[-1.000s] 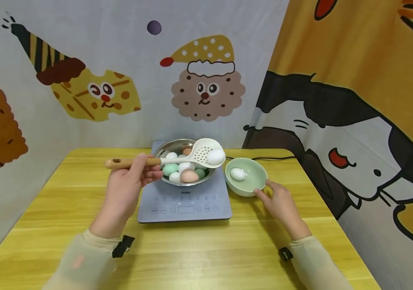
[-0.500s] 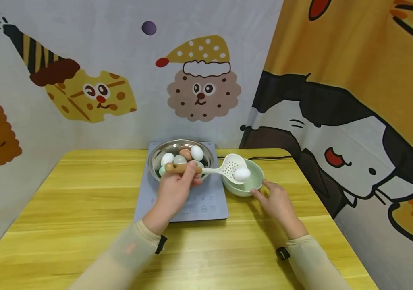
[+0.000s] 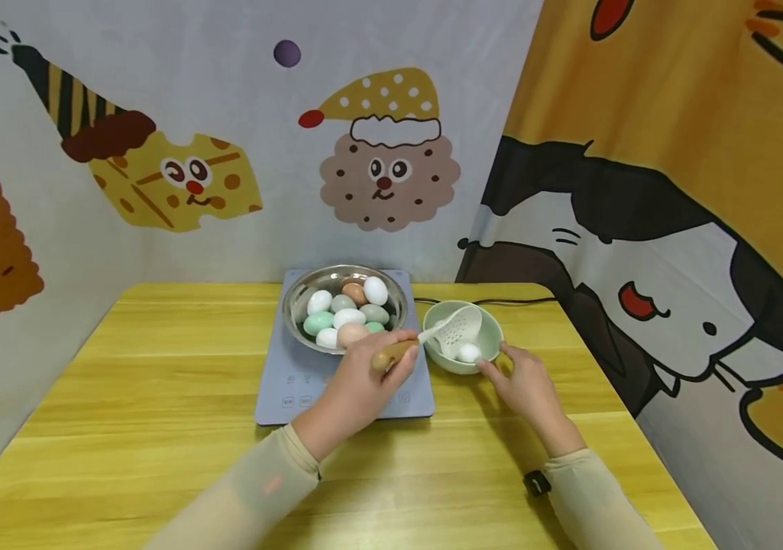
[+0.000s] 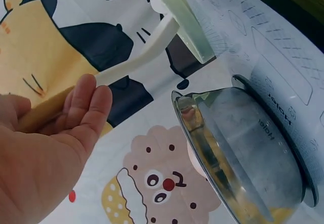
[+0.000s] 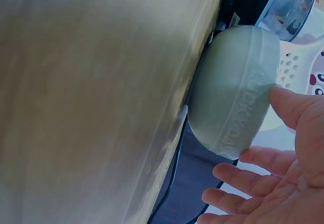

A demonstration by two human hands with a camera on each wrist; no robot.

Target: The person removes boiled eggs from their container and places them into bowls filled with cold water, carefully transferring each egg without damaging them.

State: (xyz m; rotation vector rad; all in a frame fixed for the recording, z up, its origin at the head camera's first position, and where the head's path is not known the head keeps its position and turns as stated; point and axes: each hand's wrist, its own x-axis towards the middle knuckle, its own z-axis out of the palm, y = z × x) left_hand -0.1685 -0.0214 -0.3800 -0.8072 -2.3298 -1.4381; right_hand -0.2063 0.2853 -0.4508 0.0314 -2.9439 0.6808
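Observation:
My left hand (image 3: 363, 382) grips the wooden handle of a white slotted spoon (image 3: 463, 325). The spoon's head tilts down inside a light green bowl (image 3: 451, 367). Beside the lower edge of the head, near the front of the bowl, lies a white egg (image 3: 468, 353); the spoon covers part of the bowl's inside. The thumb and index finger of my right hand (image 3: 527, 386) hold the bowl at its right rim, while the other fingers extend loosely in the right wrist view. A steel basin (image 3: 292, 302) with several white, green and brown eggs sits left of the bowl.
Under the basin is a flat grey induction cooker (image 3: 270, 397), close against the bowl's left side. A black cable (image 3: 522, 301) runs behind the bowl along the back of the wooden table (image 3: 123, 397). A cartoon-printed curtain (image 3: 226, 76) hangs behind.
My left hand has moved right, carrying the slotted spoon with an egg from over the basin to the bowl. The spoon has tipped down into it. My right hand stays at the rim.

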